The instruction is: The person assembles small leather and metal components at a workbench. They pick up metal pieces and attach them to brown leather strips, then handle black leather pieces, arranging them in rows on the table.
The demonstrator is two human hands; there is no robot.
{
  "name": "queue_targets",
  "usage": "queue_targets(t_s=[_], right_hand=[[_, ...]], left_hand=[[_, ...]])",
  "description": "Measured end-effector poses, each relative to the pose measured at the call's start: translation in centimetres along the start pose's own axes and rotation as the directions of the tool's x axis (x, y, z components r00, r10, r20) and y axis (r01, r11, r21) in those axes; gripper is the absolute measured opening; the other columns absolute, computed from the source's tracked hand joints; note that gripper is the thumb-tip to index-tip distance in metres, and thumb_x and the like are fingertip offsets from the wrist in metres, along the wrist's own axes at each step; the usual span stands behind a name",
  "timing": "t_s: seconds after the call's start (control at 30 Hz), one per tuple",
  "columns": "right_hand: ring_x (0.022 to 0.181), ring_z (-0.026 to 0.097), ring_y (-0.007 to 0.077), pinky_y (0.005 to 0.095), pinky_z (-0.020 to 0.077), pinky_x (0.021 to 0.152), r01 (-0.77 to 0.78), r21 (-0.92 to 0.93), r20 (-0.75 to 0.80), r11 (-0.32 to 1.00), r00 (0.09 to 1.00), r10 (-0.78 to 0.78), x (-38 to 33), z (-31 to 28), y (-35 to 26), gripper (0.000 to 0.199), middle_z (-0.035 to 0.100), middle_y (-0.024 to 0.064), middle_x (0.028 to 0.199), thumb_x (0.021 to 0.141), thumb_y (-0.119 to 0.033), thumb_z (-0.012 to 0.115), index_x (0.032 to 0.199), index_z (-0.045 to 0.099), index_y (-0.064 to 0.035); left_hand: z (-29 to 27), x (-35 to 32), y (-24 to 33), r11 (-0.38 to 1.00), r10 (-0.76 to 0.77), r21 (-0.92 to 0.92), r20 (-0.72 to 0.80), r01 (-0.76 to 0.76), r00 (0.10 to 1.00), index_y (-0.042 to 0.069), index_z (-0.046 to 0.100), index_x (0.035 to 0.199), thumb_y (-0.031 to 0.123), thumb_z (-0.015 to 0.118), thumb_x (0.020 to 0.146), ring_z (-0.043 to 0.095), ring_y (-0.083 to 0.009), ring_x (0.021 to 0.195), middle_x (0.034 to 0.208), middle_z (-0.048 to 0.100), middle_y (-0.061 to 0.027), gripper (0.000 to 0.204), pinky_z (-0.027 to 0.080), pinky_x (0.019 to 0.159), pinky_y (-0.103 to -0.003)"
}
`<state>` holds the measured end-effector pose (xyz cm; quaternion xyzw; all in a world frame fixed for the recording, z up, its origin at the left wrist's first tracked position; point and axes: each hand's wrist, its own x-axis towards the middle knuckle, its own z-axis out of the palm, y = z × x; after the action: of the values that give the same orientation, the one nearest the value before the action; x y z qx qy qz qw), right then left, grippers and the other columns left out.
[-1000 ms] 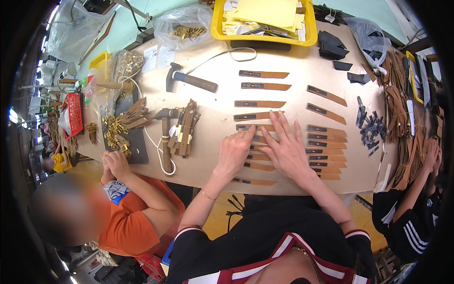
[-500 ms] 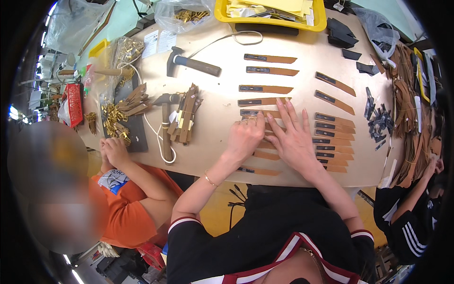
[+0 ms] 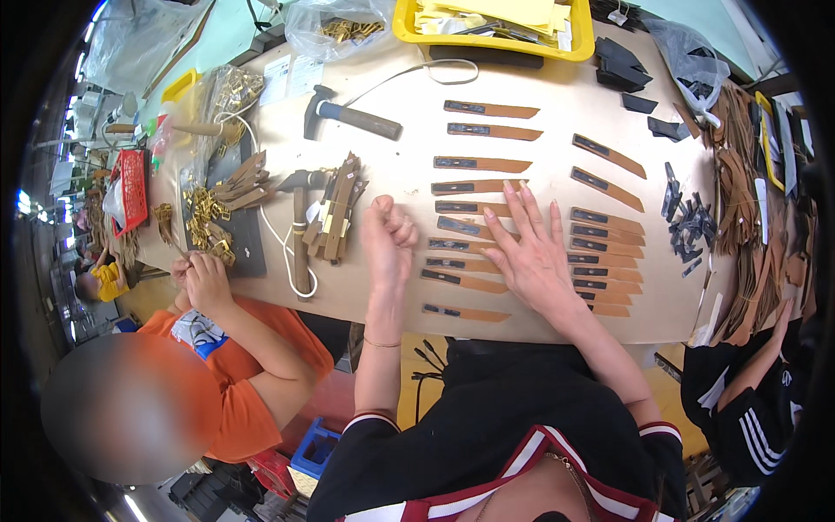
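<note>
My right hand (image 3: pixel 532 261) lies with fingers stretched out over the right ends of several brown leather strips in the middle column, such as this leather strip (image 3: pixel 470 208). Each strip has a dark patch at its left end; on one strip the black patch (image 3: pixel 458 226) sits slightly askew. My left hand (image 3: pixel 390 239) is raised left of the column, its fingers curled into a fist. Whatever it may hold is hidden. Under and beside my right hand, a second column of patched strips (image 3: pixel 613 230) is laid close together.
Loose black pieces (image 3: pixel 691 222) and brown leather bundles (image 3: pixel 739 209) lie at right. Two hammers, one a large hammer (image 3: pixel 352 117), lie left near a tied strip bundle (image 3: pixel 339 209) and brass-coloured hardware (image 3: pixel 209 217). A yellow tray (image 3: pixel 496 43) stands behind. Co-workers' arms (image 3: pixel 261 339) are at both sides.
My left hand has lifted off the middle strips and moved left, closing into a fist. My right hand stays on the strips with its fingers spread. The neighbour at left has leaned.
</note>
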<state>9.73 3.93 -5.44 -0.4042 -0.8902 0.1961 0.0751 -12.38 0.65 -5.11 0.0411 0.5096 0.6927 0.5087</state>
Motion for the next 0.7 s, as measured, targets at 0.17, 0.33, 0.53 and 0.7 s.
queue_targets(t_s=[0.17, 0.33, 0.53, 0.7], right_hand=[[0.149, 0.018, 0.0292, 0.0575, 0.0099, 0.119, 0.023, 0.011, -0.028, 1.000, 0.999, -0.023, 0.2, 0.0, 0.3, 0.048, 0.025, 0.0118, 0.159, 0.097, -0.037, 0.054, 0.141, 0.052, -0.0169], [0.147, 0.024, 0.0287, 0.0614, 0.0123, 0.117, 0.049, 0.004, -0.106, 0.999, 0.993, -0.048, 0.5, 0.1, 0.5, 0.042, 0.033, 0.0101, 0.156, 0.093, -0.032, 0.061, 0.134, 0.059, -0.0200], [0.146, 0.025, 0.0288, 0.0624, 0.0141, 0.116, 0.066, 0.001, -0.132, 0.998, 0.989, -0.065, -0.4, -0.6, 0.3, 0.041, 0.032, 0.0108, 0.156, 0.093, -0.034, 0.062, 0.132, 0.060, -0.0207], [0.147, 0.024, 0.0300, 0.0632, 0.0148, 0.115, 0.016, 0.006, -0.048, 1.000, 0.999, -0.016, -1.3, -0.4, 0.1, 0.039, 0.031, 0.0117, 0.157, 0.092, -0.034, 0.063, 0.130, 0.063, -0.0237]], left_hand=[[-1.2, -0.1, 1.4, 0.997, 0.050, -0.063, 0.268, -0.035, 0.962, 0.016, 0.027, 0.064, 0.020, 0.035, 0.087, 0.013, -0.0085, 0.043, 0.053, 0.022, 0.0054, 0.024, 0.016, 0.043, -0.026], [-0.1, -2.3, 0.1, 0.608, 0.178, 0.724, 0.276, -0.326, 0.945, 0.010, 0.042, 0.065, 0.012, 0.066, 0.093, 0.028, -0.0059, 0.044, 0.047, 0.041, 0.0002, 0.038, 0.019, 0.043, -0.024], [1.0, -3.4, -1.0, 0.090, 0.197, 0.802, 0.567, -0.590, 0.800, 0.006, 0.063, 0.092, 0.007, 0.066, 0.092, 0.044, -0.0116, 0.041, 0.050, 0.047, -0.0071, 0.003, 0.037, 0.043, -0.029], [0.1, -3.4, -2.2, -0.205, 0.116, 0.628, 0.777, -0.751, 0.618, 0.013, 0.068, 0.120, 0.007, 0.068, 0.088, 0.056, -0.0199, 0.047, 0.056, 0.054, -0.0084, 0.032, 0.046, 0.048, -0.034]])
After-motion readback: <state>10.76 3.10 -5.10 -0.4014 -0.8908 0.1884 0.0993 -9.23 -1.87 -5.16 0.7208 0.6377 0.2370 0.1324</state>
